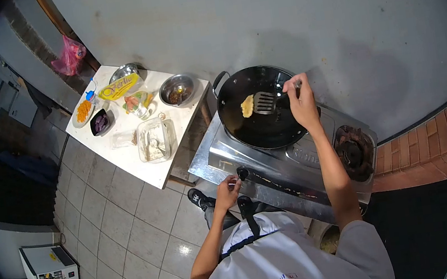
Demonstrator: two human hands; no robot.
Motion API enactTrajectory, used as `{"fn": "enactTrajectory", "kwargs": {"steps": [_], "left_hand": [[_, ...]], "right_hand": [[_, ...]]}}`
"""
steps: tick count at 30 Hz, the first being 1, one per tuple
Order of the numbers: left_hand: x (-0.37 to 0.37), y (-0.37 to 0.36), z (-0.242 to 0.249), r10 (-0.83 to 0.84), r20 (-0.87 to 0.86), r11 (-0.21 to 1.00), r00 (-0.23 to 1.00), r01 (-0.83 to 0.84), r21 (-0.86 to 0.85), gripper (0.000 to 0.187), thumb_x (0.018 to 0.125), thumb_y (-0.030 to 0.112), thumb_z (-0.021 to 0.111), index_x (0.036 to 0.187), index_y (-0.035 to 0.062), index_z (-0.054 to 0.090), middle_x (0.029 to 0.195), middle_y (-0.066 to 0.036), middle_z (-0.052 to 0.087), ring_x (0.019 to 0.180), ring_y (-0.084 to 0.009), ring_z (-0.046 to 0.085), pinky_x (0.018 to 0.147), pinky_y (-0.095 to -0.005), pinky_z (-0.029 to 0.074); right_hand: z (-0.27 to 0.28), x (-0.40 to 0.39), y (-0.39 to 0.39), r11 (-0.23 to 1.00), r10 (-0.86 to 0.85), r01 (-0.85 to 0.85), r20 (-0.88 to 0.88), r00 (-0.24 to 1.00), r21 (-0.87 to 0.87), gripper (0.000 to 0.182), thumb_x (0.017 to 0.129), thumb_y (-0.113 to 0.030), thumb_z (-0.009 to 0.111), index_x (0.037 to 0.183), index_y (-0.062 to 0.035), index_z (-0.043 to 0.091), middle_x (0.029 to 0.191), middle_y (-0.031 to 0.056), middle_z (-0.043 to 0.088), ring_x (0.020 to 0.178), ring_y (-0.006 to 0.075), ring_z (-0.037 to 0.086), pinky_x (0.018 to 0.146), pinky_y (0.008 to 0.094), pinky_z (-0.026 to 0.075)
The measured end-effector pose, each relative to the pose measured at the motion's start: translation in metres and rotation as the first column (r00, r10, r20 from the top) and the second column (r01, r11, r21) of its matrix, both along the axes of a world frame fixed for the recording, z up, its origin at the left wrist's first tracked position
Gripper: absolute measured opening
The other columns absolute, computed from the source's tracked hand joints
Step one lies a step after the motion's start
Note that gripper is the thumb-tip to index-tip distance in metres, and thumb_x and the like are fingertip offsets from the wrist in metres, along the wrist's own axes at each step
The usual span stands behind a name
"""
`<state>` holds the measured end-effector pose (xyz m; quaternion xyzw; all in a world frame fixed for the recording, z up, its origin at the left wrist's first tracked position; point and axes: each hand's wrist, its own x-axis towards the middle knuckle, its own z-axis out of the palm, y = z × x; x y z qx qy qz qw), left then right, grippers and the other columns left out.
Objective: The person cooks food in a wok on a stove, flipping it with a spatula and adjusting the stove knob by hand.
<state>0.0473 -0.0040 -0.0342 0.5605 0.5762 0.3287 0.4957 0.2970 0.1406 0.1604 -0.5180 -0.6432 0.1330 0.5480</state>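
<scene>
A black wok sits on the left burner of a steel gas stove. My right hand grips the handle of a slotted spatula, whose blade rests in the wok beside a yellow piece of food. My left hand is at the stove's front edge, fingers pinched around a control knob.
A white side table to the left holds a metal bowl, a clear container, a yellow packet, and small plates of orange and purple food. The right burner is bare. Tiled floor lies below; a wall stands behind.
</scene>
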Motion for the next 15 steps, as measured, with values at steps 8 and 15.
{"fn": "enactTrajectory", "kwargs": {"steps": [8,15], "left_hand": [[0.002,0.001,-0.010,0.012,0.035,1.000,0.999,-0.012,-0.013,0.029,0.086,0.016,0.061,0.107,-0.0042,0.057,0.085,-0.015,0.066,0.072,-0.0190,0.066,0.063,-0.0293,0.051],[0.001,0.000,0.001,-0.002,-0.002,1.000,1.000,0.002,-0.005,0.029,0.087,0.016,0.060,0.107,-0.0044,0.057,0.083,-0.014,0.066,0.071,-0.0179,0.066,0.062,-0.0285,0.051]], "right_hand": [[0.018,-0.025,0.004,0.983,0.162,-0.165,-0.036,0.986,-0.079,0.010,0.092,-0.009,0.047,0.091,-0.0005,0.042,0.076,0.0128,0.060,0.068,0.0223,0.062,0.062,0.0318,0.047],[0.007,0.002,-0.006,0.999,-0.009,0.009,-0.001,1.000,-0.032,0.003,0.091,-0.002,0.045,0.090,-0.0021,0.043,0.076,0.0071,0.059,0.068,0.0113,0.053,0.062,0.0251,0.042]]}}
